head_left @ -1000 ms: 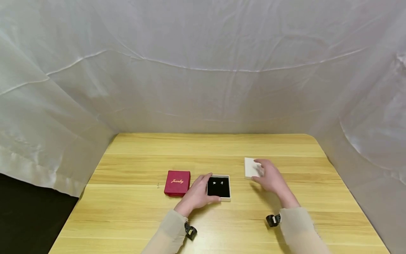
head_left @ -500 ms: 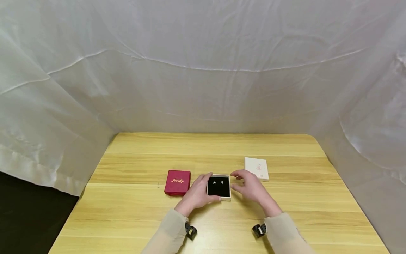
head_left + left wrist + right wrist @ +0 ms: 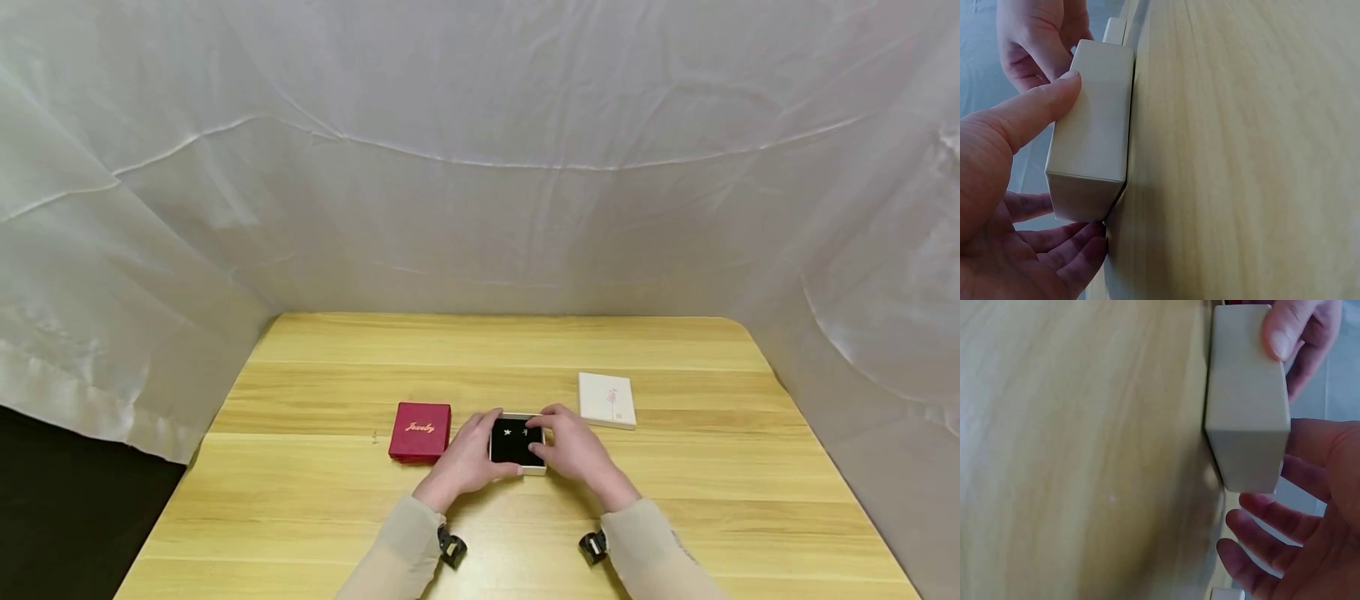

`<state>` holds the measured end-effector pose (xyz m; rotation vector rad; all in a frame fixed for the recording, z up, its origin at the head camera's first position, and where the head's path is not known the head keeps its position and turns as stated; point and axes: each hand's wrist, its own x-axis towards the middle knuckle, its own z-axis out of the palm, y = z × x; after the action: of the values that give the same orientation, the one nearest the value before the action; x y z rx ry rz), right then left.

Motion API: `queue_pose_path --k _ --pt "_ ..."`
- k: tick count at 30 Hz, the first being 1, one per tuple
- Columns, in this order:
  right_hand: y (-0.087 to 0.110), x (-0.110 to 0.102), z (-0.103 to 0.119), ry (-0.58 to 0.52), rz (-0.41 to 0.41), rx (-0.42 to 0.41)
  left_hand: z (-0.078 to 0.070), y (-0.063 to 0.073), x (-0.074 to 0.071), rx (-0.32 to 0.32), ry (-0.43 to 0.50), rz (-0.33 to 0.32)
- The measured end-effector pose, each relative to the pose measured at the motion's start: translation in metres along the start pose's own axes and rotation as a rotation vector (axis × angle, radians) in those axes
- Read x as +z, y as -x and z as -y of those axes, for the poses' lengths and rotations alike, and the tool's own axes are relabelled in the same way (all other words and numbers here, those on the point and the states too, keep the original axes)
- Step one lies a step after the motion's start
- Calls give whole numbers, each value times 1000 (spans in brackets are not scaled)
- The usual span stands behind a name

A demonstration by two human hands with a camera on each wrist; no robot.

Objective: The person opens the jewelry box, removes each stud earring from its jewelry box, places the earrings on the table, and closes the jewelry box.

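Observation:
A small white jewelry box [image 3: 534,471] rests on the table, its black insert [image 3: 510,452] bearing two silver star earrings. The left star earring [image 3: 507,432] shows whole; beside the right one [image 3: 525,432] are the right fingertips. My left hand [image 3: 468,458] grips the box from the left, thumb on its near wall, which shows as a plain white side [image 3: 1094,119] in the left wrist view. Over the right rim reaches my right hand [image 3: 577,450], thumb and index finger apart above the insert. In the right wrist view its other fingers [image 3: 1260,540] spread outside the box.
To the left stands a red box [image 3: 420,432] with gold "Jewelry" lettering. A white lid [image 3: 606,400] with a pink flower print lies behind the right hand. Left of the red box is a tiny thin item [image 3: 375,437]. Pale cloth [image 3: 525,233] hangs around the wooden table.
My right hand has let go of the white lid on the table and moved left, its fingertips now over the box's insert by the right star. The left hand stays on the box.

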<state>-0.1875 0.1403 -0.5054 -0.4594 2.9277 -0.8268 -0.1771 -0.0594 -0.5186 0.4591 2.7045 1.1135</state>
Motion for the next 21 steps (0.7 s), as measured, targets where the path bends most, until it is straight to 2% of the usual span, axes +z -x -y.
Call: queue_pose_path --k 6,21 --pt "-3 5 3 59 -13 -16 0 0 0 -4 -10 2" --pt "-6 8 4 69 -78 -29 -2 0 0 -6 -12 -7"
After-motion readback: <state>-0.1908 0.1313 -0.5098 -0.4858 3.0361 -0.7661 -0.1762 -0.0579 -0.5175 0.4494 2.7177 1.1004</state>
